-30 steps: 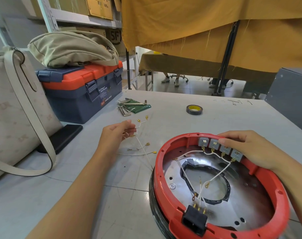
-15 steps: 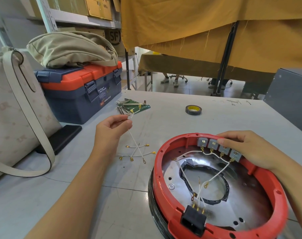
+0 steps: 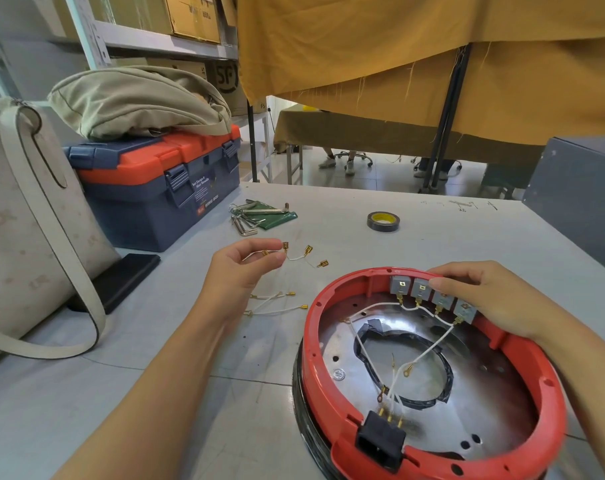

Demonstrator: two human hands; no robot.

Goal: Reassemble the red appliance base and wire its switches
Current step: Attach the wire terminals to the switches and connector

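Note:
The red appliance base (image 3: 550, 386) lies open side up at the right of the grey table, with a shiny metal plate inside and a black power socket (image 3: 380, 441) at its near rim. Several grey switches (image 3: 420, 289) line its far inner wall, linked by white wires. My right hand (image 3: 481, 296) rests on that rim with fingers over the switches. My left hand (image 3: 242, 268), left of the base, pinches a short white jumper wire (image 3: 296, 256) with gold terminals, lifted off the table. More loose white wires (image 3: 277, 303) lie below it.
A blue and orange toolbox (image 3: 162, 188) with a beige bag on top stands at the back left. Hex keys and a green pouch (image 3: 259, 216) lie ahead, a tape roll (image 3: 383, 221) further right. A cream handbag (image 3: 27, 230) and a black phone (image 3: 121, 282) sit at left.
My left hand picked one jumper wire out of the loose bundle and raised it; the other wires dropped back on the table. The right hand stayed on the switches.

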